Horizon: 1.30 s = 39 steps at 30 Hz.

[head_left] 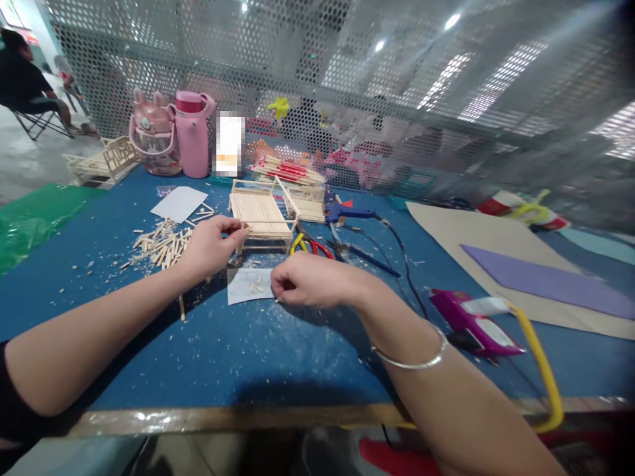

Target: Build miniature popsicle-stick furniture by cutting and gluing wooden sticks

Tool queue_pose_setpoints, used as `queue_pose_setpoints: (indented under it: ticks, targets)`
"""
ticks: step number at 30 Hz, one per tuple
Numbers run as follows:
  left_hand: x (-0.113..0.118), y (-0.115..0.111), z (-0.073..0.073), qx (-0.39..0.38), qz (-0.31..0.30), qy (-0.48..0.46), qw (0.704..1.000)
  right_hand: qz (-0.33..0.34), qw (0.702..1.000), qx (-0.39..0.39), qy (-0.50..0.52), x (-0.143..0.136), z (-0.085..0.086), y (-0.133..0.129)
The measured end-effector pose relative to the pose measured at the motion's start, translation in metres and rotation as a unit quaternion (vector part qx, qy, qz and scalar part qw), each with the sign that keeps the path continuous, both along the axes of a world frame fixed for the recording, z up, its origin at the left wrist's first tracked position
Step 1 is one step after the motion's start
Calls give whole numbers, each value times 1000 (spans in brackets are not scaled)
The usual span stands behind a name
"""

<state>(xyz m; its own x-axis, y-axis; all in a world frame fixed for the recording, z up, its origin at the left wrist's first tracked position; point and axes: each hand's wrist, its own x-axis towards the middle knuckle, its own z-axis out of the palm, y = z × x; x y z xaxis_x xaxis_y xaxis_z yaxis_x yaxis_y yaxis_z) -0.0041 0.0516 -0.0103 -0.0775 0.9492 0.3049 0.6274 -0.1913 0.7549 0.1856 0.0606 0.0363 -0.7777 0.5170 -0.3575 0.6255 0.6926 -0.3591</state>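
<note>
A small piece of furniture built from pale wooden sticks (262, 210), with a slatted top and railings, stands in front of me. At its front left corner my left hand (211, 246) is closed in a pinch; whatever is between the fingertips is too small to make out. My right hand (315, 279) is curled in a pinch over the right edge of a white paper sheet (238, 287), just above the table. A few short stick bits (256, 286) lie on that sheet. Beside my left hand is a heap of cut stick pieces (166, 243).
Red-and-yellow-handled pliers (315, 247) and a blue glue gun (350, 211) with its cord lie right of the model. Further right are a magenta device (476, 324) with a yellow strap and a purple sheet (540, 277). Pink bottles (192, 142) stand at the back before a perforated metal screen (278, 59).
</note>
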Motion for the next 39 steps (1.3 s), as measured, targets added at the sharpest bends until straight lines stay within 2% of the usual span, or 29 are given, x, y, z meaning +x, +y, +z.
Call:
queue_pose_setpoints:
  ticks: [4,7,9,12,14,16,21,22,24,28,31,35,39]
  targets:
    - [0,1,0,-1,-2,-1,1000,-73,988,14,135,1,-6,11]
    - [0,1,-1,-1,-5,-4,1000,-145,952,11,269,-1,-16,21]
    - [0,1,-1,2,-8,-8,1000,-171,926,59,332,-5,-24,24]
    - [-1,1,-2,9,-16,-18,1000,-182,889,173,382,-15,-34,22]
    - [-1,1,-2,15,-17,-24,999,-202,871,195,403,-23,-38,17]
    - [-1,2,-3,18,-20,-27,999,-238,854,154,437,-31,-43,14]
    - [-2,3,-6,19,-24,-32,999,-321,793,-43,516,-45,-46,14]
    - [-2,3,-6,19,-21,-36,999,-323,794,-62,510,-44,-44,15]
    - [-2,3,-7,16,-19,-43,999,-313,819,-66,476,-37,-37,17]
    - [-2,4,-7,18,-20,-41,999,-276,905,-35,323,-13,-26,14]
    - [-1,4,-7,21,-16,-34,999,-232,952,-22,197,1,-29,6]
    - [-1,1,-5,19,-8,-36,999,-195,969,85,129,5,-35,-5]
    - [0,-6,-1,-1,9,-34,999,-147,974,154,79,2,-31,-8]
